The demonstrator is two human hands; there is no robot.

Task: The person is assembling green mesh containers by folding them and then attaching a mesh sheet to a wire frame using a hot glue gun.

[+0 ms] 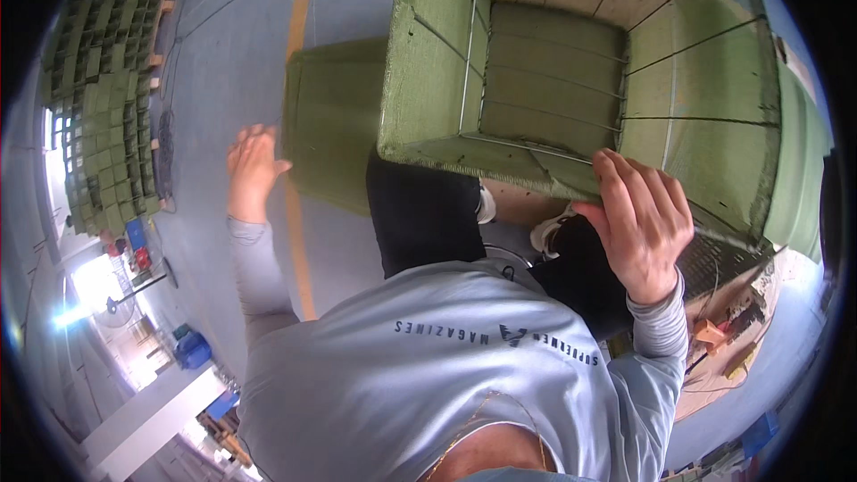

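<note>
Nearest the camera, at six o'clock, the person's pale grey long-sleeved shirt [446,366] fills the lower frame, with dark trousers [420,219] and white shoes [546,234] showing just above it, since the head is bent steeply down over the body.

At about three o'clock the right hand [641,223] sits on the near lower edge of a large green felt-covered box [544,80]. Its fingers [625,187] curl over the rim and hold it, which looks like the grip that keeps the box tipped toward the person with its open mouth facing the camera. Thin wire rods [467,54] run along the inner walls, seemingly a frame stiffening the soft panels.

At nine o'clock the left hand [253,168] is raised with fingers spread wide, holding nothing; it lies just beside a second green panel [332,120] that hangs beyond the box's left wall, though contact cannot be told.

Farther out lies the grey floor [214,36] with a yellow line [302,0]. At ten o'clock, well apart, stacks of similar green boxes [103,98] stand on pallets.
</note>
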